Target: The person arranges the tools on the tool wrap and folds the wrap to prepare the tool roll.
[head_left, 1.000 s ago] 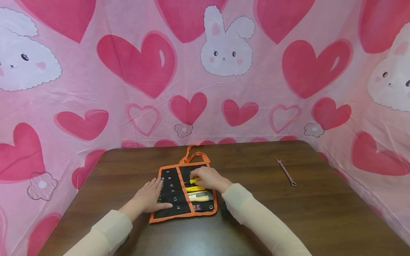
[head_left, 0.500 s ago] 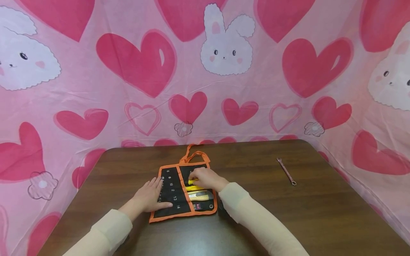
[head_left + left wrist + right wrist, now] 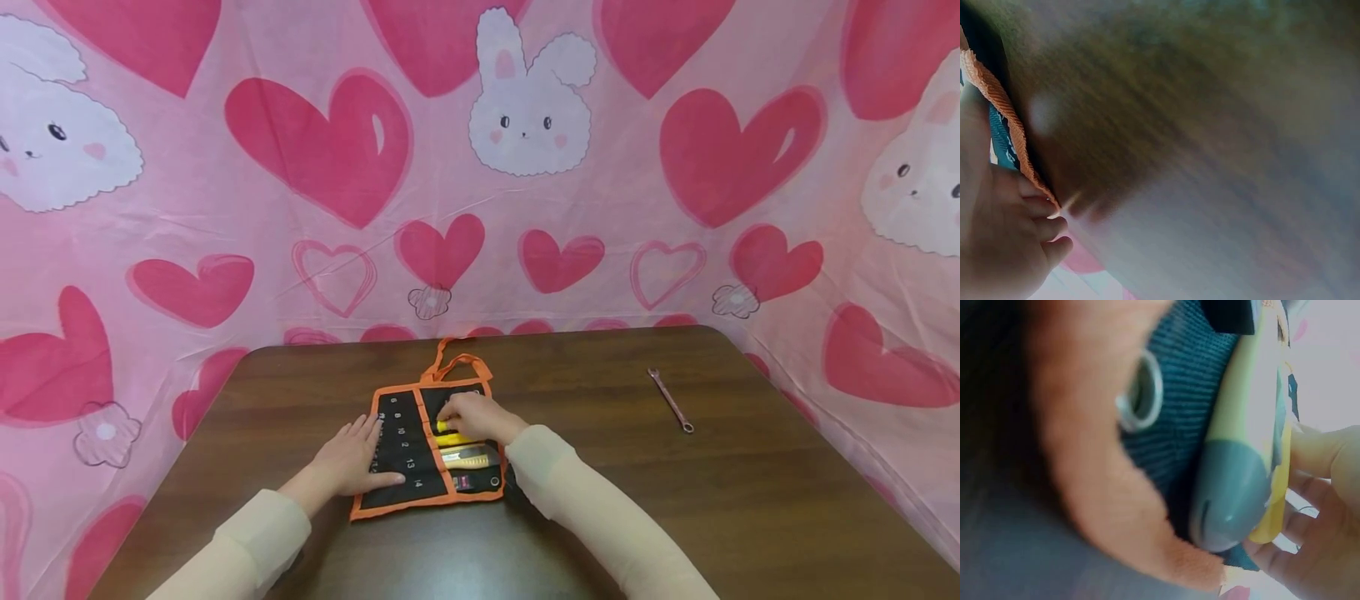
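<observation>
Left of the black fabric tool pouch with orange trim (image 3: 427, 454), a person's left hand (image 3: 347, 461) rests flat on its left edge, fingers straight and thumb spread. The pouch lies open on the dark brown wood-grain table (image 3: 585, 375), an orange fabric strap (image 3: 481, 367) at its far edge. On its right part, the bent fingers of the right hand (image 3: 480, 417) grip a short yellow handle (image 3: 442, 426); its visible end points left to the pouch's middle band, the rest hidden by the fingers. On the pouch's near side of this, a second yellow handle (image 3: 452, 439) and a yellow-and-grey utility knife (image 3: 468, 457) run left-right, the knife's grey end pointing right. Well right of the pouch, a slim metal wrench (image 3: 671, 402) lies slanting, ring end nearer the person.
</observation>
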A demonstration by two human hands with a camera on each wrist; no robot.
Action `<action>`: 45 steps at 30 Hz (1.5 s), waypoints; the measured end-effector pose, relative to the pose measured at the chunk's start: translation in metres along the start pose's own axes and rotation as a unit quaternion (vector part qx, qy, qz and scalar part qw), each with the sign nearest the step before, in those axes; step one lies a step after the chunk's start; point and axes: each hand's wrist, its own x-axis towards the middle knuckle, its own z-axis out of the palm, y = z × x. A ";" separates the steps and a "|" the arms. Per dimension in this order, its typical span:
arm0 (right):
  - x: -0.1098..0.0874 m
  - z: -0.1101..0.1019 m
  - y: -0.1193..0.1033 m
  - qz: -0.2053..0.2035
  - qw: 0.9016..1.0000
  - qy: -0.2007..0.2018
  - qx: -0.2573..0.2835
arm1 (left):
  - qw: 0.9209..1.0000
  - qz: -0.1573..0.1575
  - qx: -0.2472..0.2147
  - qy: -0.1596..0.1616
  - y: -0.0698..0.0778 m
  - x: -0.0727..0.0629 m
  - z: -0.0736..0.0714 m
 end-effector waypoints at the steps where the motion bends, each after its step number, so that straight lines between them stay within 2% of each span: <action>1: 0.000 0.000 0.001 0.006 1.000 0.000 0.013 | 1.000 0.000 0.000 0.000 0.000 0.001 0.001; 7: -0.006 -0.001 0.014 0.027 0.993 0.000 0.115 | 1.000 0.004 0.001 0.000 0.001 0.003 0.002; 11: -0.015 -0.006 0.024 0.026 0.990 0.003 0.139 | 1.000 0.002 0.001 0.000 0.002 0.003 0.003; 16: -0.021 -0.010 0.035 0.029 0.989 -0.006 0.143 | 1.000 -0.002 0.000 0.000 0.001 0.002 0.003; 22: -0.020 -0.010 0.038 0.014 0.994 -0.005 0.112 | 1.000 -0.002 0.000 0.001 0.001 0.001 0.002; 30: -0.018 -0.011 0.032 -0.027 0.999 -0.008 0.023 | 1.000 -0.008 -0.003 0.002 0.001 0.001 0.002; 39: -0.016 -0.007 0.024 -0.033 0.999 0.002 -0.038 | 1.000 -0.005 -0.003 0.004 0.001 0.000 0.003; 45: -0.013 -0.006 0.024 -0.029 0.998 0.009 -0.047 | 1.000 -0.001 0.001 0.003 0.000 0.000 0.001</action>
